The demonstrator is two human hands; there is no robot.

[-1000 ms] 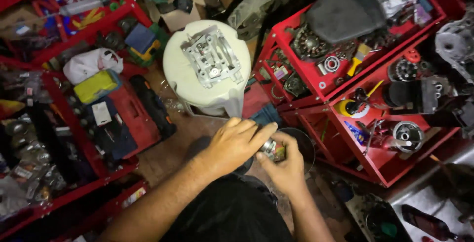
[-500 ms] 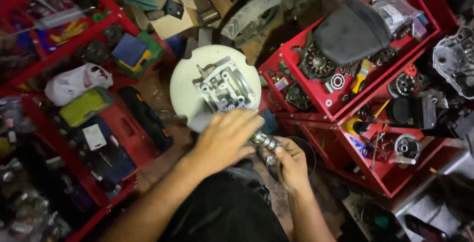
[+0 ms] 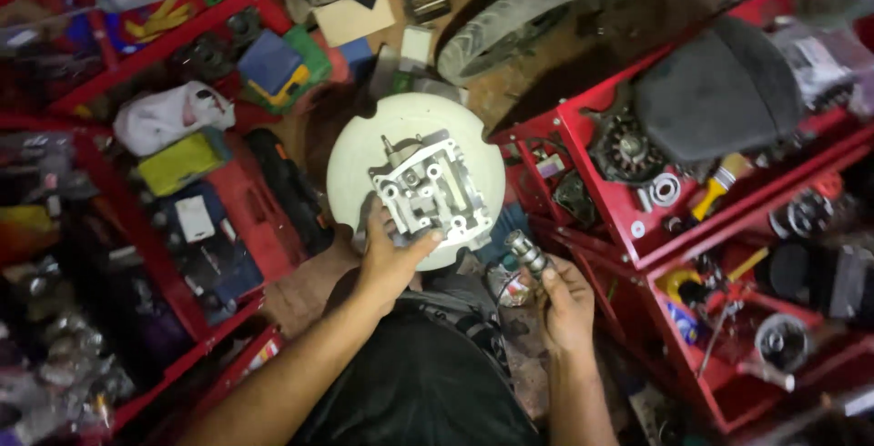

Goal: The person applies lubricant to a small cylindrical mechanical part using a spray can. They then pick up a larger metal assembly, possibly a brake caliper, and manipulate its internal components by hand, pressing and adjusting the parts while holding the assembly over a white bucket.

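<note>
A grey cast-metal engine part (image 3: 426,189) lies on top of a round white stool (image 3: 360,162) in front of me. My left hand (image 3: 390,259) grips the near left edge of that part, thumb on top. My right hand (image 3: 563,299) is lower right of the stool and holds a short metal shaft-like part (image 3: 526,250) that sticks up out of my fingers. The two hands are apart.
Red trays of spare parts surround me: a tiered red rack (image 3: 678,214) on the right with gears, bearings and a black seat (image 3: 719,91), red bins (image 3: 241,200) on the left with boxes and a white bag (image 3: 168,116). A tyre (image 3: 505,23) lies beyond the stool.
My left hand has left the small part and reached up to the cast-metal part on the stool. The right hand keeps the small part, now lower right. The view has moved closer.
</note>
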